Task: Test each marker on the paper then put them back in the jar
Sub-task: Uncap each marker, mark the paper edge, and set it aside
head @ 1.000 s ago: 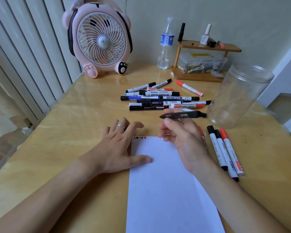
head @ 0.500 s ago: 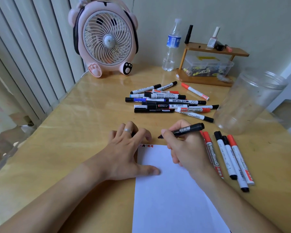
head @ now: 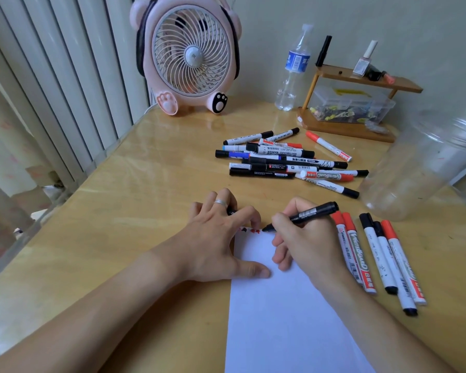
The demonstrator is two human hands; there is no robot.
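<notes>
Head view: right hand point(head: 304, 238) pinches a black marker point(head: 304, 215), tip at the paper point(head: 280, 319)
Light, rigid, slick barrel, best gripped near the tip; left hand point(head: 221, 238) spread, seemingly trapping its cap

Right hand point(head: 304, 238) gripping black marker point(head: 307, 214), tip on paper point(head: 285, 319) at 12 o'clock edge, left hand point(head: 221, 238) pressing paper flat, jar point(head: 420, 168) at 2 o'clock
</notes>
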